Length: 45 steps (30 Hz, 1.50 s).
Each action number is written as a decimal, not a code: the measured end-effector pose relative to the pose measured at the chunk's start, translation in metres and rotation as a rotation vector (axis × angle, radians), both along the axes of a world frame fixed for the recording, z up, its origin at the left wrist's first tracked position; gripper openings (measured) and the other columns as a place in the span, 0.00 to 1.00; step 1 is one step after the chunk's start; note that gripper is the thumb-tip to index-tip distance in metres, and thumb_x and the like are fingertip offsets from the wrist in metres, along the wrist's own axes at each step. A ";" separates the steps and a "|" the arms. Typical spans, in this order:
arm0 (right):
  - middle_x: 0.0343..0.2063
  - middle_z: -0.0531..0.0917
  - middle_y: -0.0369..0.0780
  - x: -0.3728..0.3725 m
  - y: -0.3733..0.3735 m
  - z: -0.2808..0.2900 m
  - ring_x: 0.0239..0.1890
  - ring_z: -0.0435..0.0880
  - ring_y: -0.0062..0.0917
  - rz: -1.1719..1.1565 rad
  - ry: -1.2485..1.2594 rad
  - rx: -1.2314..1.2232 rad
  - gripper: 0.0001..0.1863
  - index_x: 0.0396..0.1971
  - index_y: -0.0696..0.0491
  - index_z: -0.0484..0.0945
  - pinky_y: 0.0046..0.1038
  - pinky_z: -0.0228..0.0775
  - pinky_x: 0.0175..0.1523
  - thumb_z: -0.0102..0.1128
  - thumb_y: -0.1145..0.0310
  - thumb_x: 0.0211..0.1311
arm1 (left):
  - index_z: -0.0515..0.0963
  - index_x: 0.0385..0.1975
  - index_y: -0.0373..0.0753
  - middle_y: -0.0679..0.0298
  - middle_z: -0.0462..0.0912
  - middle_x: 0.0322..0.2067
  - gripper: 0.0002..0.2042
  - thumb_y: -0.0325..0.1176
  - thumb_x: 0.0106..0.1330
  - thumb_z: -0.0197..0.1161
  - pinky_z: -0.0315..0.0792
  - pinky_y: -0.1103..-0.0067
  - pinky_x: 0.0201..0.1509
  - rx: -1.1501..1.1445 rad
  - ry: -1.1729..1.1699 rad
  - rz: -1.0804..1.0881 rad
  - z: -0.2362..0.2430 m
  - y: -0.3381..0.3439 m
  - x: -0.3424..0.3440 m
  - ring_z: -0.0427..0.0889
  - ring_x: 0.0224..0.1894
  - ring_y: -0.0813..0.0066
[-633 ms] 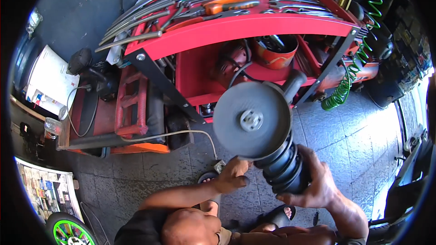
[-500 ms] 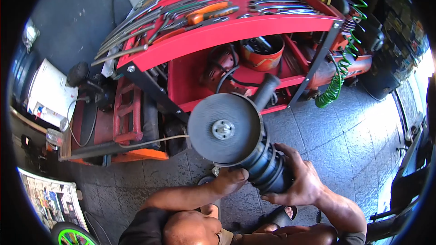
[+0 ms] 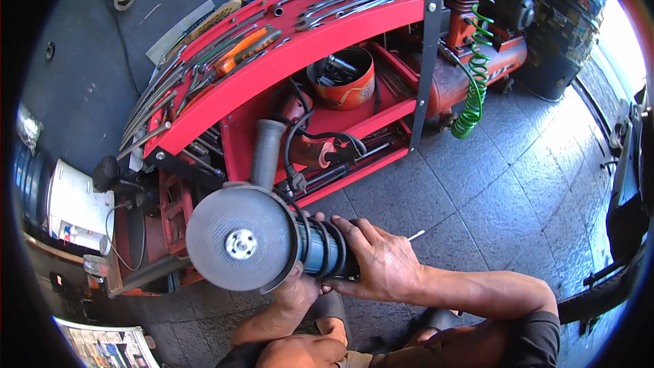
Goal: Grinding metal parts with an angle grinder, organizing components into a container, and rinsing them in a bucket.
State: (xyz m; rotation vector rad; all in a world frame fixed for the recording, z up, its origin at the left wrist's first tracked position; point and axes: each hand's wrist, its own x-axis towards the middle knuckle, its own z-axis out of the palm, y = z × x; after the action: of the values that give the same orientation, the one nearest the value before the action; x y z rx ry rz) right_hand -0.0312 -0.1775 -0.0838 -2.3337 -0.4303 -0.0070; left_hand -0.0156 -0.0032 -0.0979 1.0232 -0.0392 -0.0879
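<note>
An angle grinder [image 3: 313, 249] is held out in front of me, its grey disc [image 3: 214, 238] facing up on the left and its ribbed side handle [image 3: 266, 153] pointing away from me. A black cord loops several times around the blue-green body. My right hand [image 3: 375, 266] wraps around the right end of the body and cord. My left hand [image 3: 296, 289] grips from underneath, just below the disc, with its fingers partly hidden behind the tool.
A red tool trolley [image 3: 327, 44] carries wrenches and pliers, with a round tub [image 3: 346, 95] of parts on its shelf. An air compressor [image 3: 503, 61] with a green coiled hose [image 3: 469, 119] stands at right. A white panel [image 3: 82, 211] and low red equipment [image 3: 174, 211] are at left.
The grinder has moved left and swung round, so its side handle now points straight away instead of rightward. Both hands moved with it. The view has shifted, showing more floor at right.
</note>
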 end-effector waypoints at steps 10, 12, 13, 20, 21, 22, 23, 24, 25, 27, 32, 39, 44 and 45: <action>0.51 0.76 0.51 0.000 -0.010 0.022 0.45 0.85 0.48 0.143 0.130 0.021 0.48 0.71 0.54 0.59 0.42 0.82 0.43 0.73 0.53 0.53 | 0.65 0.67 0.40 0.61 0.71 0.62 0.44 0.59 0.54 0.74 0.62 0.49 0.72 -0.094 -0.181 0.015 0.048 0.033 0.006 0.71 0.66 0.55; 0.50 0.78 0.49 -0.009 -0.009 0.019 0.45 0.85 0.47 0.103 0.152 0.097 0.47 0.70 0.53 0.60 0.42 0.81 0.44 0.74 0.62 0.50 | 0.64 0.69 0.41 0.60 0.71 0.63 0.43 0.59 0.58 0.71 0.62 0.48 0.71 -0.042 -0.198 0.109 0.060 0.040 -0.007 0.71 0.67 0.54; 0.44 0.79 0.47 -0.014 -0.003 0.012 0.41 0.84 0.49 0.037 0.148 0.217 0.40 0.65 0.54 0.64 0.46 0.79 0.42 0.71 0.66 0.50 | 0.62 0.70 0.41 0.59 0.71 0.64 0.42 0.59 0.62 0.67 0.64 0.48 0.70 -0.054 -0.245 0.053 0.063 0.044 -0.014 0.70 0.67 0.54; 0.27 0.84 0.47 -0.063 0.009 -0.054 0.34 0.87 0.34 0.070 0.518 0.594 0.18 0.49 0.59 0.77 0.37 0.78 0.41 0.65 0.63 0.66 | 0.66 0.67 0.40 0.58 0.77 0.60 0.38 0.58 0.63 0.66 0.62 0.43 0.71 -0.306 -0.240 0.111 0.018 0.090 -0.057 0.76 0.63 0.57; 0.21 0.80 0.39 -0.066 0.012 -0.051 0.29 0.81 0.20 0.064 0.647 0.613 0.17 0.45 0.60 0.79 0.31 0.74 0.37 0.62 0.60 0.71 | 0.67 0.66 0.39 0.58 0.77 0.60 0.37 0.58 0.64 0.65 0.62 0.46 0.71 -0.303 -0.274 0.054 0.014 0.099 -0.064 0.76 0.63 0.57; 0.21 0.80 0.39 -0.074 0.012 -0.046 0.29 0.81 0.20 0.096 0.610 0.646 0.17 0.45 0.60 0.79 0.31 0.74 0.37 0.62 0.60 0.71 | 0.67 0.66 0.39 0.58 0.77 0.60 0.37 0.58 0.64 0.65 0.62 0.46 0.71 -0.312 -0.250 0.127 0.012 0.111 -0.073 0.76 0.63 0.57; 0.22 0.79 0.36 -0.074 0.009 -0.039 0.29 0.79 0.18 0.153 0.653 0.524 0.17 0.45 0.58 0.80 0.29 0.74 0.35 0.61 0.59 0.72 | 0.68 0.65 0.40 0.58 0.76 0.61 0.38 0.61 0.62 0.65 0.64 0.48 0.71 -0.276 -0.217 0.243 0.011 0.122 -0.077 0.75 0.63 0.57; 0.23 0.79 0.33 -0.077 0.010 -0.032 0.29 0.77 0.16 0.181 0.747 0.351 0.17 0.46 0.57 0.81 0.26 0.73 0.34 0.59 0.58 0.74 | 0.68 0.65 0.41 0.59 0.74 0.63 0.40 0.64 0.60 0.66 0.66 0.50 0.70 -0.218 -0.170 0.343 0.013 0.134 -0.085 0.74 0.63 0.57; 0.21 0.76 0.34 -0.079 0.005 -0.023 0.26 0.73 0.18 0.188 0.782 0.423 0.19 0.42 0.59 0.80 0.28 0.71 0.34 0.58 0.55 0.74 | 0.67 0.66 0.41 0.57 0.73 0.64 0.40 0.65 0.62 0.63 0.67 0.52 0.70 -0.251 -0.140 0.416 0.015 0.145 -0.090 0.74 0.64 0.57; 0.22 0.78 0.34 -0.074 -0.001 -0.016 0.24 0.74 0.17 0.195 0.745 0.391 0.18 0.43 0.59 0.82 0.28 0.70 0.31 0.60 0.56 0.74 | 0.67 0.67 0.41 0.57 0.74 0.64 0.39 0.66 0.66 0.57 0.66 0.53 0.70 -0.308 -0.213 0.342 0.016 0.164 -0.097 0.74 0.64 0.57; 0.25 0.86 0.45 -0.067 0.006 -0.022 0.24 0.85 0.35 0.497 0.502 -0.077 0.14 0.42 0.57 0.86 0.35 0.77 0.35 0.62 0.60 0.69 | 0.71 0.65 0.41 0.54 0.78 0.60 0.36 0.65 0.69 0.51 0.65 0.54 0.70 -0.554 -0.206 0.628 -0.006 0.216 -0.116 0.78 0.59 0.56; 0.15 0.76 0.34 -0.085 -0.069 -0.031 0.14 0.75 0.17 -0.139 0.835 0.094 0.13 0.36 0.63 0.84 0.23 0.69 0.18 0.56 0.68 0.67 | 0.75 0.58 0.41 0.57 0.82 0.53 0.29 0.58 0.67 0.61 0.69 0.60 0.66 -0.455 0.046 0.471 -0.051 0.292 -0.167 0.78 0.59 0.63; 0.17 0.77 0.32 -0.109 -0.105 -0.079 0.17 0.74 0.16 -0.220 0.948 -0.116 0.11 0.34 0.58 0.86 0.25 0.67 0.22 0.58 0.67 0.66 | 0.75 0.58 0.43 0.59 0.81 0.53 0.31 0.63 0.66 0.58 0.69 0.59 0.64 -0.338 0.256 1.071 -0.100 0.325 -0.173 0.76 0.61 0.61; 0.17 0.76 0.32 -0.109 -0.119 -0.079 0.16 0.73 0.15 -0.273 0.893 -0.060 0.11 0.33 0.58 0.86 0.24 0.66 0.21 0.58 0.67 0.66 | 0.74 0.60 0.44 0.58 0.80 0.55 0.30 0.62 0.68 0.57 0.69 0.58 0.64 -0.275 0.310 1.029 -0.102 0.337 -0.177 0.76 0.62 0.60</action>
State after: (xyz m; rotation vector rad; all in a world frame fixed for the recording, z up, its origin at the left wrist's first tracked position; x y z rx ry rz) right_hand -0.1399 -0.2963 -0.1628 -2.1644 0.3351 0.8824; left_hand -0.1926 0.3337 -0.2002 0.6488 0.7343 0.6795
